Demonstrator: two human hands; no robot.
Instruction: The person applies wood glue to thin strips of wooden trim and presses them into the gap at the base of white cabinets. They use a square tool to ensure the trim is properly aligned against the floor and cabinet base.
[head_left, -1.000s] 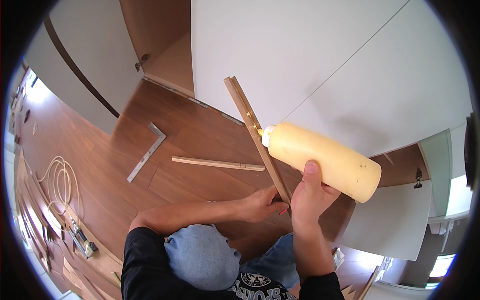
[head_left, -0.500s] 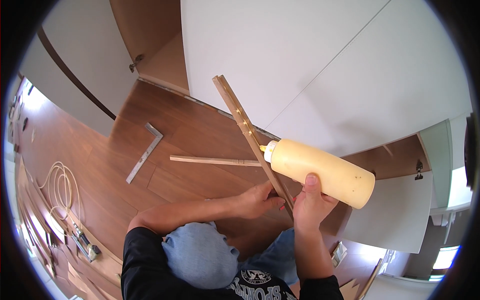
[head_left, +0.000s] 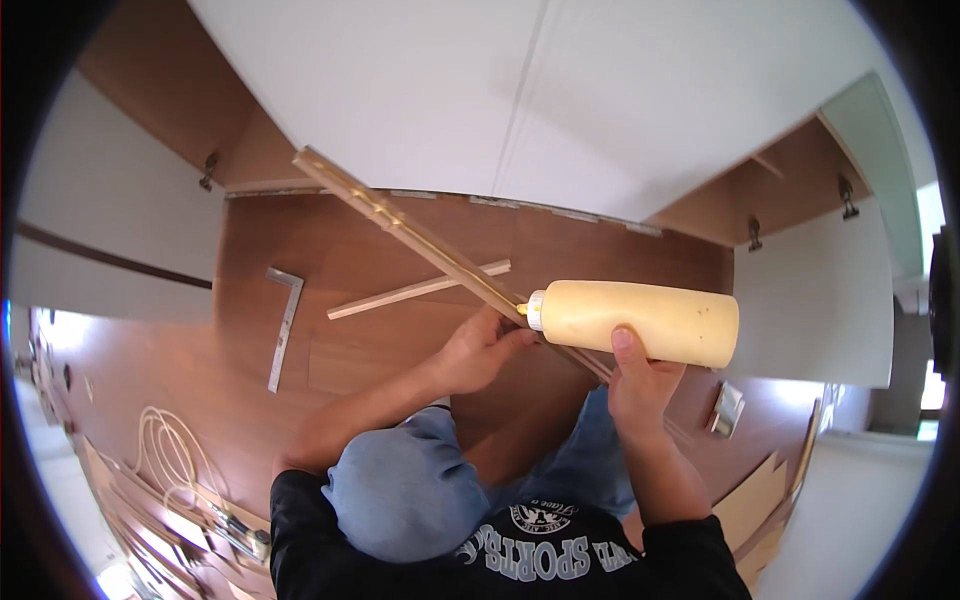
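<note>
A long wooden strip (head_left: 440, 258) slants from the upper left down toward my lap, with yellow glue along its upper face, thickest near the far end. My left hand (head_left: 480, 352) is closed around its near part, thumb and fingers pinching it. In my right hand (head_left: 642, 385) is a pale yellow squeeze bottle (head_left: 640, 318), held on its side with the thumb on the near face. Its nozzle points left and meets the strip just beside my left fingertips. Below the held strip, a second wooden strip (head_left: 390, 298) lies on the brown floor.
A metal carpenter's square (head_left: 284, 330) lies on the floor to the left. White cabinet panels (head_left: 430, 90) stand ahead, with open hinged doors at both sides. At lower left are a coiled hose (head_left: 170, 445), a tool (head_left: 245, 535) and wooden boards (head_left: 130, 510). More boards (head_left: 755, 500) lie at right.
The view has turned. The held strip now slants more to the left, and the glue runs further along it. The bottle lies nearer level, its nozzle closer to my left hand.
</note>
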